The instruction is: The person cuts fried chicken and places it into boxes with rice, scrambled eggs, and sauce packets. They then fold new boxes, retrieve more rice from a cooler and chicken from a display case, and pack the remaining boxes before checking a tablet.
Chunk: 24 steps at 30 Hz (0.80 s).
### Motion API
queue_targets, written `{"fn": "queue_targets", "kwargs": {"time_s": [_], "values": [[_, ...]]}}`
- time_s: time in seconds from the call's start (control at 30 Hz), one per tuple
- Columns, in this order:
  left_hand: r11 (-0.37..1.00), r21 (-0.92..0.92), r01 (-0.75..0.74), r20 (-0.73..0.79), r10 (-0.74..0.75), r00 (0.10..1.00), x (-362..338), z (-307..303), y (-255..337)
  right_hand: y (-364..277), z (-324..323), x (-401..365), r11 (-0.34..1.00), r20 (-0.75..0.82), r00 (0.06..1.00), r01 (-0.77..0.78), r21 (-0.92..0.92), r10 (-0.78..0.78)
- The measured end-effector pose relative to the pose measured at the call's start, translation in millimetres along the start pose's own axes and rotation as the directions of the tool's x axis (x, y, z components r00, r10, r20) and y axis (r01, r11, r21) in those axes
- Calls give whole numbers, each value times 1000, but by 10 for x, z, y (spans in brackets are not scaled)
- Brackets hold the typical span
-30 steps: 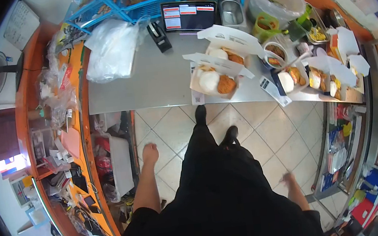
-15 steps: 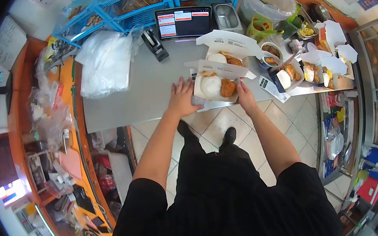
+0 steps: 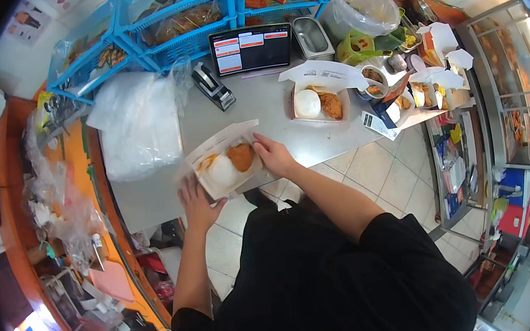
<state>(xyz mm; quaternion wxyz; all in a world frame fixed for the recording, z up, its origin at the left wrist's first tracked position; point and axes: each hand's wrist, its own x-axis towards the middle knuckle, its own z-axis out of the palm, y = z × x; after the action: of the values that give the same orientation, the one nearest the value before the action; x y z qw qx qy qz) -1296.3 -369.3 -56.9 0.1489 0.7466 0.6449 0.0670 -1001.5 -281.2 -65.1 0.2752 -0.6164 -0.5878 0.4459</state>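
Both hands are on an open white takeaway food box (image 3: pixel 239 183) near the counter's front edge. Inside it sit a white rice mound (image 3: pixel 220 170) and a brown fried chicken piece (image 3: pixel 240 158). The raised lid stands along the far side. My left hand (image 3: pixel 197 206) grips the near left corner, thumb and fingers around it. At the right end, my right hand (image 3: pixel 274 155) holds the side wall, its fingertips partly hidden. Farther right, untouched, stands a second open food box (image 3: pixel 317 120) with rice and fried chicken, its lid folded back.
Plastic bags (image 3: pixel 136 124) lie left on the metal counter (image 3: pixel 288 143). A tape dispenser (image 3: pixel 213 88), a lit tablet (image 3: pixel 252 49) and a metal pan (image 3: pixel 312 36) line the back below blue baskets (image 3: pixel 180 52). More open boxes (image 3: pixel 429 89) and a printed slip (image 3: pixel 379 125) are at right.
Both hands have moved left along the counter with the front food box, which has turned slightly. My left hand, earlier flat on the counter, now grips it. The second box stayed behind.
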Motion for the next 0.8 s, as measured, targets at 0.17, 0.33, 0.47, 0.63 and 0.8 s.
{"fn": "queue_targets", "kwargs": {"time_s": [0.17, 0.33, 0.47, 0.63, 0.8], "values": [[999, -26, 32, 3, -32, 999, 62, -76, -291, 404, -950, 3, 988, -805, 588, -61, -142, -79], [999, -39, 34, 3, -34, 999, 105, -93, -302, 1007, -1881, 429, 950, -730, 681, -264, -167, 61], [998, -44, -39, -5, 39, 999, 152, -74, -337, 876, -1650, 503, 976, -520, 854, -114, -183, 2], [999, -15, -40, -9, 39, 999, 153, -15, -336, 345, -960, 451, 998, -425, 905, -22, -54, -3], [1000, -9, 11, -2, -11, 1000, 89, -64, -246, 121, -985, 350, 976, -266, 964, 38, 214, 21]]}}
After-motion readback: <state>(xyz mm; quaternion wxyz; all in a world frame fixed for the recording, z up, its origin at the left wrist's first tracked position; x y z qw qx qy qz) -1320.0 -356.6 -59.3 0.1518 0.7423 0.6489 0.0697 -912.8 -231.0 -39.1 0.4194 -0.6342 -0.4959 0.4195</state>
